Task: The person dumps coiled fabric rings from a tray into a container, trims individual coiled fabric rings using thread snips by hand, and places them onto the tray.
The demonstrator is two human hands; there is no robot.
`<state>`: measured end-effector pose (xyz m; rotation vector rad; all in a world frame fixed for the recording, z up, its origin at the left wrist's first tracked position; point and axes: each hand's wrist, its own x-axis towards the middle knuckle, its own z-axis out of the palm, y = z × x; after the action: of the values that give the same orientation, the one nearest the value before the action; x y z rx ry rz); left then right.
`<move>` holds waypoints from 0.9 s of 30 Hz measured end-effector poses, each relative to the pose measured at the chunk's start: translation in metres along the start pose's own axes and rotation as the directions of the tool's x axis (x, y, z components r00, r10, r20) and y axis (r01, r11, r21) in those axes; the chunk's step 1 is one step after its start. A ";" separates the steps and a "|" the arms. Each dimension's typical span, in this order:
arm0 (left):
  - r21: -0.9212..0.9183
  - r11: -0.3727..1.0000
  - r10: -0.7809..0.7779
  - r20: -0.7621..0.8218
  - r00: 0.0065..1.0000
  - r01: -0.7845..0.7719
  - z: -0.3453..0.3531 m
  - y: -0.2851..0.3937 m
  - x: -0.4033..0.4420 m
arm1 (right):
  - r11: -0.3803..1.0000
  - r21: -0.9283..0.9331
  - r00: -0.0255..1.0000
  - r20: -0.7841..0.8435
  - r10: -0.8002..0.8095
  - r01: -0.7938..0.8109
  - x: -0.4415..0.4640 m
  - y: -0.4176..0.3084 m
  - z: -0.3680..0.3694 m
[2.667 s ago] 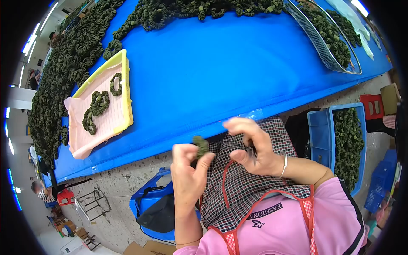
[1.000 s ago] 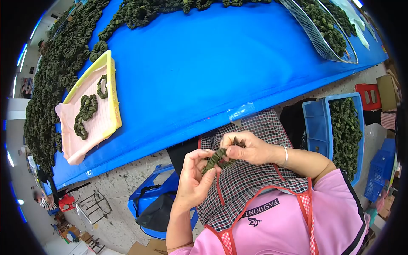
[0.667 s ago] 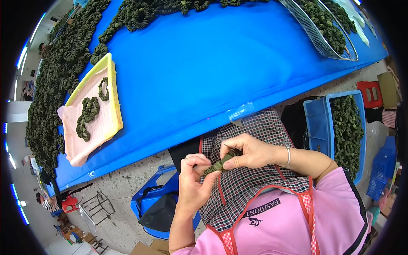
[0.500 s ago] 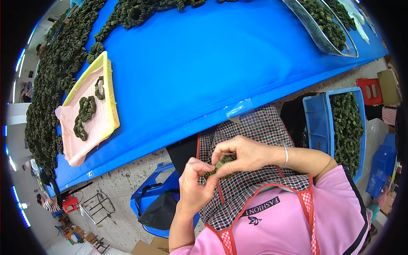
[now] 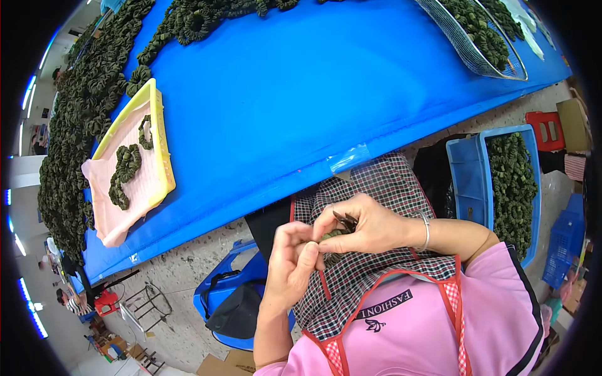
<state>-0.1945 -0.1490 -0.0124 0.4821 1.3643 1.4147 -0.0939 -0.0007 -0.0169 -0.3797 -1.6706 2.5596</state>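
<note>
At lower centre, your right hand (image 5: pixel 370 227) grips a green scrunchie (image 5: pixel 332 235); your left hand's (image 5: pixel 291 260) fingertips pinch together against it.

Your left hand (image 5: pixel 291 260) and right hand (image 5: pixel 370 225), apart in earliest view, now together, fingertips meeting. Green fabric ring (image 5: pixel 332 234), first pinched in left hand alone, then plainly visible between both, now mostly covered by your fingers. Dark split-tipped piece (image 5: pixel 345 220), almost hidden half a second ago, now juts up between your right thumb and forefinger. Your view displaced: yellow tray (image 5: pixel 164 156) further left, wire basket (image 5: pixel 464 51) higher.
</note>
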 end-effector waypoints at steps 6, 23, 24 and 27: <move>-0.350 0.934 -0.074 -0.014 0.997 0.065 0.001 -0.004 0.000 | 0.978 -0.150 0.976 0.144 0.164 -0.142 -0.001 -0.002 -0.009; -0.434 0.894 -0.167 -0.090 0.982 0.113 -0.004 -0.018 0.005 | 0.969 -0.247 0.996 -0.084 -0.005 -0.016 -0.011 0.008 -0.012; -0.337 0.930 -0.182 -0.080 0.980 0.145 -0.002 -0.017 0.005 | 0.966 -0.256 0.996 -0.087 -0.006 -0.017 -0.011 0.011 -0.013; 0.003 0.981 -0.195 -0.016 0.981 0.195 0.000 -0.019 0.004 | 0.958 -0.278 0.997 -0.043 0.059 -0.069 -0.013 0.011 -0.015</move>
<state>-0.1890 -0.1498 -0.0306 0.3306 1.3875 1.2572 -0.0770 0.0060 -0.0301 -0.4976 -2.0455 2.3444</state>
